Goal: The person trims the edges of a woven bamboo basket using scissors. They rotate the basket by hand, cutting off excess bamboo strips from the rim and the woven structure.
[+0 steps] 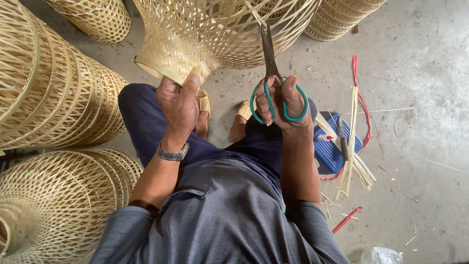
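Trimming stage, woven bamboo shade (220, 34): item held over the knees of a seated person, its narrow rim toward the body, flared body pointing away. Left hand (180, 100): closed on the rim, thumb pressed over the band, wristwatch (172, 154) on the wrist. Right hand (281, 100): fingers through the green loops of scissors (270, 63), gripping them; blades point up and lie nearly together, tips against the open weave at the shade's lower side. Whether a strip sits between the blades cannot be told. Judgement: the step in hand looks like snipping stray strip ends from the weave near the rim; a clean cut would call for the blades to part, take one protruding end only, and close flush with the lattice, the left hand keeping the rim from turning. Surroundings: stacked finished shades (53, 93) to the person's left, more (63, 200) near the left elbow, others at the far edge. On the concrete floor (420, 73) to the right: a blue box (330, 151) beside the right forearm, loose bamboo strips (352, 142) laid across it, red ties (361, 98) among them, scattered offcuts.
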